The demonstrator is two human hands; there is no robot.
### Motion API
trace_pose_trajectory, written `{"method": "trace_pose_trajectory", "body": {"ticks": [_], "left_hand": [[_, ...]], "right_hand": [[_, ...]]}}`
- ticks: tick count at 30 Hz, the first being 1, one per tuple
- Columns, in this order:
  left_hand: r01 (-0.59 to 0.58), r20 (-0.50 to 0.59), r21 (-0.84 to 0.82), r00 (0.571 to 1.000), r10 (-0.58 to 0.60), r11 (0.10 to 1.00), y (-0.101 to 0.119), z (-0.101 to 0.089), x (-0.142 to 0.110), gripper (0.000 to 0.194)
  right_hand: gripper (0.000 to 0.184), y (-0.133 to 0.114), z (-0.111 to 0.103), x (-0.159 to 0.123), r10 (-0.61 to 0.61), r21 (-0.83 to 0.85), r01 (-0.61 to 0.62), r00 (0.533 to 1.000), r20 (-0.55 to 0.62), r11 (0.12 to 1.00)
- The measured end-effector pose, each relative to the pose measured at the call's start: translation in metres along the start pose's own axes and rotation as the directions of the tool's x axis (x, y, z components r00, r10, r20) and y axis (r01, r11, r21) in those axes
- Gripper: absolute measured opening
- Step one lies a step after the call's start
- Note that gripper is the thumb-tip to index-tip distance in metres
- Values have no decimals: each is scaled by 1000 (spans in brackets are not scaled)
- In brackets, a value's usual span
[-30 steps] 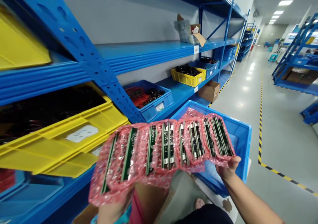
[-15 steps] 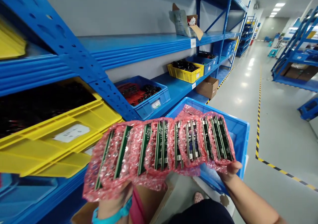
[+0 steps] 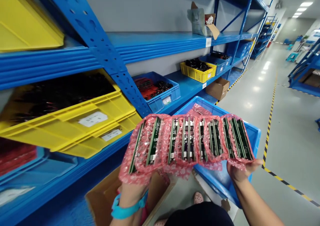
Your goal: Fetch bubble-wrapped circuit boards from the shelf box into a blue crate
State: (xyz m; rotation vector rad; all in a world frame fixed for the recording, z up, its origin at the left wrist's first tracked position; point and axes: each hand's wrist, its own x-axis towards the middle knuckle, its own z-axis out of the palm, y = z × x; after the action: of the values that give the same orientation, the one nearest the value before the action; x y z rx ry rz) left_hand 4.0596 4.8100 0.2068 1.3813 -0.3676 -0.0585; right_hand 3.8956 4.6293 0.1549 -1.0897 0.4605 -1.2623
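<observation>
In the head view, our left hand (image 3: 132, 199) and right hand (image 3: 240, 171) both gripping a pink bubble-wrap strip (image 3: 165, 152) of green circuit boards (image 3: 153, 141), held up over a blue plastic crate (image 3: 253, 136), beside blue steel shelving (image 3: 160, 42) with a yellow plastic crate (image 3: 75, 132), a cardboard box (image 3: 102, 196) below our left hand

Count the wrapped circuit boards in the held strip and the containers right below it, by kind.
Circuit boards in pink bubble wrap: 4
Blue plastic crate: 1
Cardboard box: 1
Total: 6
</observation>
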Motion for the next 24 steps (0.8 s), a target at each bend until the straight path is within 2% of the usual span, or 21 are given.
{"method": "trace_pose_trajectory", "body": {"ticks": [7,14,19,24], "left_hand": [[10,55,6,998,-10,1000,-13,0,-3,80],[108,28,-50,994,-106,993,-42,-3,-4,94],[134,40,-149,991,-130,980,-69,-9,-2,82],[137,58,-189,990,-128,972,-83,-14,-1,76]], "right_hand": [[77,-9,10,2,-57,2,57,995,-76,998],[81,13,2,-4,79,5,-79,997,-16,997],[82,33,-5,-6,173,24,-173,985,-8,985],[78,41,-11,-9,186,47,-185,983,-11,982]]}}
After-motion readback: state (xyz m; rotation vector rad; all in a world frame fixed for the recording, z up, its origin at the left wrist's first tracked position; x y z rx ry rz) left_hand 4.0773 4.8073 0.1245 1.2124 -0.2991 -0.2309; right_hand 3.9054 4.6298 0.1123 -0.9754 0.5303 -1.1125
